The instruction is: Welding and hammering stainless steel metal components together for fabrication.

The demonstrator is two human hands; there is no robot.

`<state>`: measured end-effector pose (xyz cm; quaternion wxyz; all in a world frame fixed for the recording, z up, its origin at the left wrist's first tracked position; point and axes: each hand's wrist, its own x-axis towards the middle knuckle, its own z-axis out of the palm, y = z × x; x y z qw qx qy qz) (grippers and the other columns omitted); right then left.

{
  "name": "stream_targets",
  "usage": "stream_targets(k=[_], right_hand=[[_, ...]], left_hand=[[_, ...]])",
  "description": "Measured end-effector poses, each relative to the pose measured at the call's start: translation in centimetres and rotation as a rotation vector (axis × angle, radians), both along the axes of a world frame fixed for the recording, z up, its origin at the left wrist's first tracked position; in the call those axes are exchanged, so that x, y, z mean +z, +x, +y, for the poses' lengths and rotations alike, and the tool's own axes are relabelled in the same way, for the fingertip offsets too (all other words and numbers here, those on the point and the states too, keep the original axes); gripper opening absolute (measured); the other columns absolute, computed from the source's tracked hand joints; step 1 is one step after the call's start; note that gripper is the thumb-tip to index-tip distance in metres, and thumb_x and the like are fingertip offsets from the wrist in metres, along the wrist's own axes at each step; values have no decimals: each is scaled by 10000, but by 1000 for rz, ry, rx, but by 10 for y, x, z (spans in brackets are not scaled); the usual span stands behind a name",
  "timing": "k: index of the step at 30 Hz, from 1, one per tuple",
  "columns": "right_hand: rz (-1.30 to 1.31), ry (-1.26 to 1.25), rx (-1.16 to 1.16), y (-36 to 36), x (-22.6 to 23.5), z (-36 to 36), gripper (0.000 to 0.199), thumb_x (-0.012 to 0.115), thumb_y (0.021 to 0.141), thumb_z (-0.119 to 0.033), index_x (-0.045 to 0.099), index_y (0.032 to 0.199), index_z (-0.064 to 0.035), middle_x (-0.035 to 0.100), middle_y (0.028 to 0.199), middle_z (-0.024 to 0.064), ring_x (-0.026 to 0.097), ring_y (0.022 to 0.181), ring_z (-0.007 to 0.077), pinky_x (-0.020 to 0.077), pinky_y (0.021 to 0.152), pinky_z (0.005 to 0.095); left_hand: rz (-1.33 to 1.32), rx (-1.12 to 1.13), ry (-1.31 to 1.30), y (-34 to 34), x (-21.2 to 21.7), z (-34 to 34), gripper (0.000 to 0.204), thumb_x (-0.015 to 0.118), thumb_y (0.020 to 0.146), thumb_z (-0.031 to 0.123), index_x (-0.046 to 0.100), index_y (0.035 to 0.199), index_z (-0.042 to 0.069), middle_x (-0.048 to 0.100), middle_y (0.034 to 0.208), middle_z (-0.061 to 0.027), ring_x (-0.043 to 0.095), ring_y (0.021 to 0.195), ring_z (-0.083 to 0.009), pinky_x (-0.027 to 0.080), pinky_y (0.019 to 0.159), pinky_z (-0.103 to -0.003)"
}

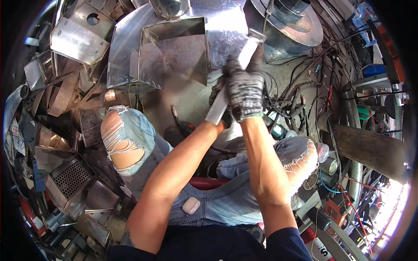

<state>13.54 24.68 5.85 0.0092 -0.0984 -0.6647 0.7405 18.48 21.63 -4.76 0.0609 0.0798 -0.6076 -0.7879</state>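
Observation:
Both hands wear grey-black knit gloves and hold a long, flat strip of bright metal (218, 110), slanting from my left wrist up toward the far right. A short crosswise lip shows at its far end. My right hand (246, 90) is closed over its middle, blurred a little. Under the near part lies my left hand (215, 95), closed around it, its fingers mostly hidden by the strip and the right hand. Just beyond stands a large curved sheet-metal housing (119, 56) with a square, open-topped box (174, 54) on its near side.
A round metal piece with a wide flange (305, 32) sits at the far right among black cables. A torch with a black hose (185, 126) lies on the floor between my knees. Metal offcuts and a perforated box (72, 180) crowd the left. Pipes and a wooden plank (370, 148) fill the right.

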Motion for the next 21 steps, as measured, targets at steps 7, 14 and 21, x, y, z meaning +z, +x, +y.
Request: stream_targets(k=[7,14,21], right_hand=[[-104,-77,217,0,8,3,638,639,967,-28,380,1546,-103,633,768,66,578,569,132,476,450,295],[-12,257,332,26,0,-1,797,737,904,-138,326,1568,25,542,1448,262,598,1240,261,483,1049,338],[13,-29,50,5,-15,17,513,619,981,-21,478,1461,-136,661,826,65,575,584,101,453,457,260]], left_hand=[[-105,-134,-599,-24,-73,-27,320,457,1074,261,541,1348,117,629,1272,-137,608,1180,-209,536,945,-386],[-154,39,-355,-5,-15,-11,345,473,1071,213,525,1381,71,606,1344,-182,602,1232,-231,499,1028,-374],[104,-44,-451,-17,-47,-18,321,547,1011,276,622,1241,65,731,1104,-166,704,988,-334,563,839,-399]])
